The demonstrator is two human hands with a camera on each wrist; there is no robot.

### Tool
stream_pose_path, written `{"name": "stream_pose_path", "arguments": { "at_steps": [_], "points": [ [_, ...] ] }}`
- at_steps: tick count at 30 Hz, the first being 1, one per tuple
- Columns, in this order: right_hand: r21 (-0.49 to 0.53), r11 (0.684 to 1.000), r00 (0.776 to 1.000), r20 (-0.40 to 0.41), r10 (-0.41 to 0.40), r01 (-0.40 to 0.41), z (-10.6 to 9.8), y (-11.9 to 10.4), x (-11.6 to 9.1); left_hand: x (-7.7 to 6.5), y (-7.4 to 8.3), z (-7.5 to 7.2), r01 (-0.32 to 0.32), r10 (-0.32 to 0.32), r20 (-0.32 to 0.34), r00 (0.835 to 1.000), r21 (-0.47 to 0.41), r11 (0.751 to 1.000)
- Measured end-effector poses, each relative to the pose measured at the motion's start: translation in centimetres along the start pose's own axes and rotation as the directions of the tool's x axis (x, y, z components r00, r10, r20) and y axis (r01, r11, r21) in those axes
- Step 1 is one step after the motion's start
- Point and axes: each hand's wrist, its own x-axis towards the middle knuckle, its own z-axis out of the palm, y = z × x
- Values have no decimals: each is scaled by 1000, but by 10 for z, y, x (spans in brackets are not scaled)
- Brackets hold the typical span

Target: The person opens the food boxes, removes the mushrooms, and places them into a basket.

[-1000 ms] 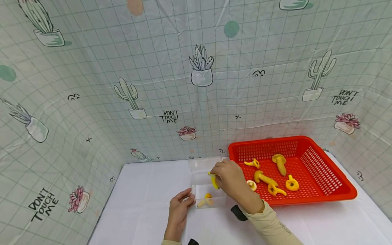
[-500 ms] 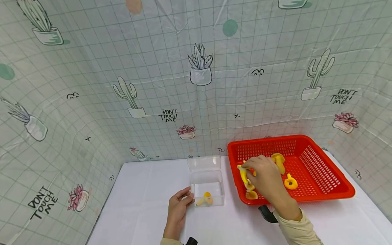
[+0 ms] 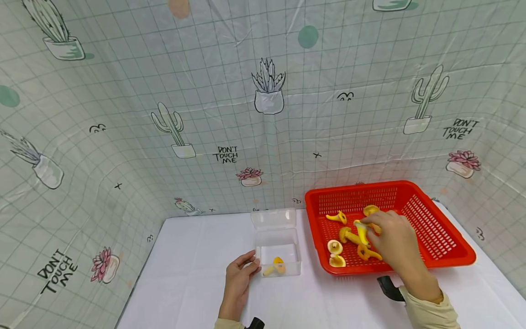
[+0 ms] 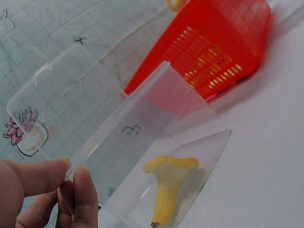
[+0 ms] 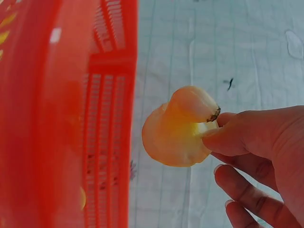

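Observation:
Between the thumb and fingers of my right hand [image 3: 394, 237] is a yellow chanterelle mushroom [image 3: 362, 234], held over the red basket [image 3: 448, 262]. In the right wrist view the same mushroom [image 5: 178, 130] shows its rounded cap and a dark stem end. My left hand [image 3: 240, 278] pinches the left edge of a clear plastic box [image 3: 299, 251]. One yellow mushroom [image 4: 168, 185] lies inside that box, cap away from my left fingers. The box's clear lid [image 3: 273, 218] stands raised at the back.
Several mushrooms lie in the basket: a yellow one [image 3: 337, 217] at the back left, a pale cut cap [image 3: 334, 247] at the front left, and a brownish one [image 3: 349, 235] mid-basket. A patterned cloth [image 3: 230, 114] hangs behind the white table [image 3: 185, 274].
My right hand has moved right with the mushroom, from above the clear box, past the basket's left side, to over its middle. My left hand has stayed at the box's edge.

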Motion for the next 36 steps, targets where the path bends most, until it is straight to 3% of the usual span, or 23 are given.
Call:
{"name": "stream_pose_path", "arguments": {
  "at_steps": [5,13,24,29,36],
  "points": [
    [-22,998,998,34,60,-60,-5,13,-6,0,0,0,-2,2,-4,1000,2,1000],
    [-28,995,995,35,92,-91,-8,27,-12,1,-2,-1,-8,8,-4,1000,-4,1000],
    [-38,993,992,63,110,-108,-9,29,-11,2,-2,0,-2,2,-7,1000,7,1000],
    [-18,996,994,67,86,-85,-6,20,-9,2,-2,0,-6,6,-6,1000,2,1000],
    [76,995,992,103,-67,59,10,-7,-3,1,-2,1,6,-6,-13,1000,6,1000]
  ]
}}
